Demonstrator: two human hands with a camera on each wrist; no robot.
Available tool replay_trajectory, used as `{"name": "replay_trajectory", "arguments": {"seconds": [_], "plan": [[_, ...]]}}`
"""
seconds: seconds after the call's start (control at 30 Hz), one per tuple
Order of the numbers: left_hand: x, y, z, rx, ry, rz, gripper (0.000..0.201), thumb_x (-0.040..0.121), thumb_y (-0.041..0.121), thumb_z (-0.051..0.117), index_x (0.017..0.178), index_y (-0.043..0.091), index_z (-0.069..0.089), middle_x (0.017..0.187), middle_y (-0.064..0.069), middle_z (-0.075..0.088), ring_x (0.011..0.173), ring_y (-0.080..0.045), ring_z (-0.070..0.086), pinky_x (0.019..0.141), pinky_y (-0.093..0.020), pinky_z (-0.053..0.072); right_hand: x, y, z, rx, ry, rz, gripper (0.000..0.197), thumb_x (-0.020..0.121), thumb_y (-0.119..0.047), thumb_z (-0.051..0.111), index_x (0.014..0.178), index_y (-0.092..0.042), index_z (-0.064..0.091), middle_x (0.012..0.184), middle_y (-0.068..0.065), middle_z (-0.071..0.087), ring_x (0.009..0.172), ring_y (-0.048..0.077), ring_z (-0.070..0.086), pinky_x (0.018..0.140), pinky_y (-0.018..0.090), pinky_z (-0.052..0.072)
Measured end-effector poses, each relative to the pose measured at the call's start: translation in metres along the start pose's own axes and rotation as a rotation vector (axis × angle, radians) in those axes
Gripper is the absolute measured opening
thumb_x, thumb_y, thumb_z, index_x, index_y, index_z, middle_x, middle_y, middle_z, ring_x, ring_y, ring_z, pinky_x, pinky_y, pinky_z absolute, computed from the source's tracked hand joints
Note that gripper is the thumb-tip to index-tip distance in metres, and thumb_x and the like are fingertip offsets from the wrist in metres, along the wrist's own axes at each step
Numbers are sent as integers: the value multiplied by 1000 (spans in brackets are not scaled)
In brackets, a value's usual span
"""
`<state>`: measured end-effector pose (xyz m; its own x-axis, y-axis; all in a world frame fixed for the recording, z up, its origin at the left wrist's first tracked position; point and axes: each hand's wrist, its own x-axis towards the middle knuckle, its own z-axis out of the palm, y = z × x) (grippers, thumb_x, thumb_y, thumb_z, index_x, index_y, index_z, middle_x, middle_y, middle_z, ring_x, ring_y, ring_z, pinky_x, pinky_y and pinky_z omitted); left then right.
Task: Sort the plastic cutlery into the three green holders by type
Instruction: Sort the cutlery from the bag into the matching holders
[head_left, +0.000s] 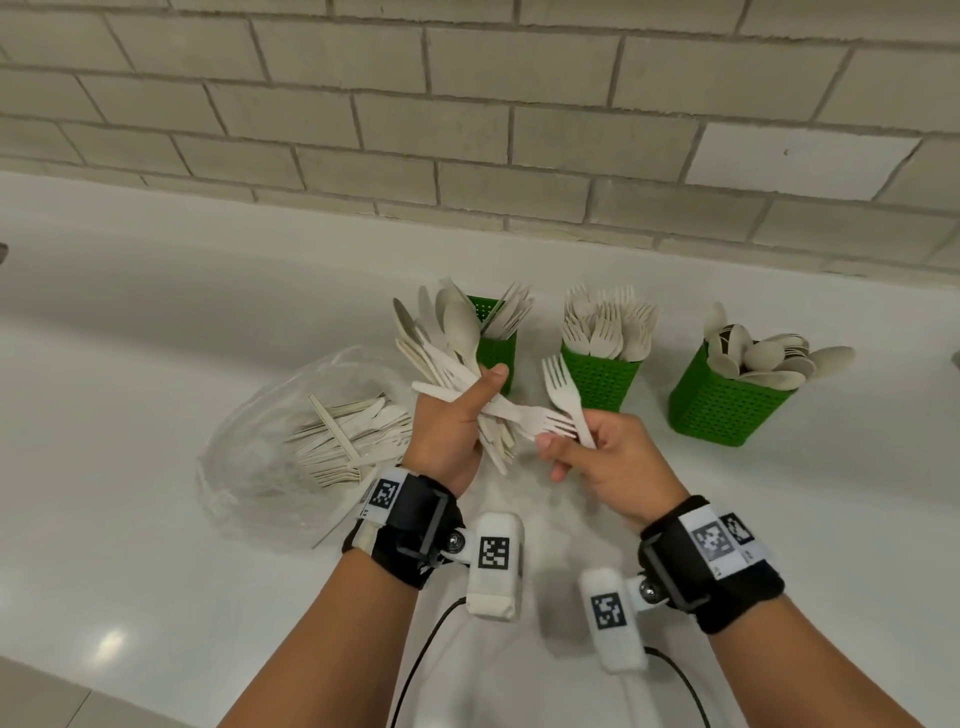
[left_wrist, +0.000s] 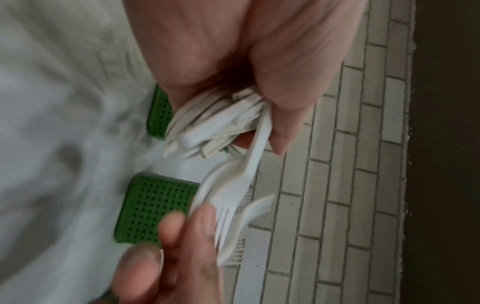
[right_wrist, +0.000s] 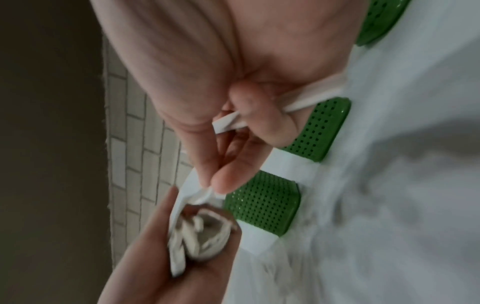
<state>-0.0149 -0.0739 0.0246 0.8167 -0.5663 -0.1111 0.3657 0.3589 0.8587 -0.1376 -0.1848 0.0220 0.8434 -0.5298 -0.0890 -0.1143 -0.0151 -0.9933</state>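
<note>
Both hands raised: left hand (head_left: 457, 415) grips a cutlery bundle (head_left: 452, 343), right hand (head_left: 608, 457) pinches a fork (head_left: 563, 395).

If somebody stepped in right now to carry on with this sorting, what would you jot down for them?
Left hand: grips a mixed bundle of cutlery, spoons, knives and at least one fork.
Right hand: holds one fork upright and touches the tines of a second fork sticking out of the bundle.
Holders: left holder has knives, middle holder forks, right holder spoons.
Done: all three are partly filled.
Left: put the forks in the middle holder, sort the rest of the bundle, then the cutlery in the clear plastic bag on the counter.
</note>
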Motion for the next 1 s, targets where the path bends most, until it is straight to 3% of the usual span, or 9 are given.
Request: {"name": "replay_trajectory", "arguments": {"seconds": [0.1, 0.17, 0.37, 0.47, 0.57, 0.7, 0.8, 0.9, 1.0], "plan": [[1, 5, -6, 7, 46, -3, 17, 84, 0, 68, 80, 12, 57, 64, 1, 54, 59, -11, 56, 58, -25, 47, 2, -7, -11, 127, 67, 78, 4, 85, -2, 67, 85, -6, 69, 66, 5, 67, 48, 10, 58, 34, 15, 30], [1, 5, -9, 20, 53, -10, 18, 83, -1, 68, 77, 11, 57, 62, 0, 54, 54, -12, 54, 53, -24, 47, 5, -12, -17, 220, 124, 111, 7, 87, -2, 65, 91, -7, 69, 69, 3, 69, 51, 10, 61, 30, 16, 24], [-17, -5, -8, 252, -173, -106, 6, 83, 3, 69, 88, 4, 66, 71, -7, 65, 54, -14, 60, 52, -22, 49, 18, -26, -25, 429, 291, 137, 14, 91, -2, 59, 79, -10, 60, 62, -3, 67, 57, 11, 67, 30, 17, 20], [-23, -6, -5, 304, -294, -192, 20, 85, -4, 65, 105, -4, 66, 88, -15, 73, 61, -17, 66, 57, -24, 53, 23, -21, -23, 322, 312, 112, 8, 91, -3, 59, 87, -7, 65, 69, 3, 68, 53, 9, 61, 32, 17, 23], [-25, -9, -6, 283, -338, -249, 27, 83, -11, 64, 109, -4, 64, 93, -19, 72, 64, -21, 68, 58, -26, 54, 25, -11, -21, 209, 318, 90, 11, 91, -5, 58, 94, -6, 68, 70, 8, 63, 51, 9, 51, 35, 18, 25], [-26, -15, -5, 264, -274, -237, 25, 81, -9, 66, 106, -2, 66, 92, -19, 72, 58, -22, 66, 56, -25, 52, 24, -10, -16, 189, 345, 42, 15, 97, -17, 54, 89, -12, 66, 58, -4, 52, 47, 7, 39, 38, 16, 29], [-24, -18, -4, 251, -136, -189, 18, 84, -9, 63, 101, -3, 66, 93, -22, 70, 56, -18, 65, 49, -23, 49, 21, -14, -13, 320, 383, 61, 33, 102, -33, 43, 94, -10, 64, 60, -2, 35, 43, 7, 27, 36, 19, 22], [-21, -19, -4, 231, -46, -114, 17, 82, -9, 66, 95, 1, 68, 91, -20, 71, 60, -20, 65, 52, -25, 51, 15, -13, -5, 330, 345, 70, 28, 103, -34, 42, 103, -18, 66, 61, 0, 28, 45, 8, 24, 37, 19, 19], [-22, -20, -3, 244, -44, -57, 18, 81, -8, 68, 96, 2, 69, 86, -15, 72, 66, -25, 66, 61, -30, 55, 13, -10, 4, 287, 265, 91, 27, 101, -26, 47, 107, -4, 62, 59, 1, 31, 47, 11, 27, 39, 22, 23]]}}
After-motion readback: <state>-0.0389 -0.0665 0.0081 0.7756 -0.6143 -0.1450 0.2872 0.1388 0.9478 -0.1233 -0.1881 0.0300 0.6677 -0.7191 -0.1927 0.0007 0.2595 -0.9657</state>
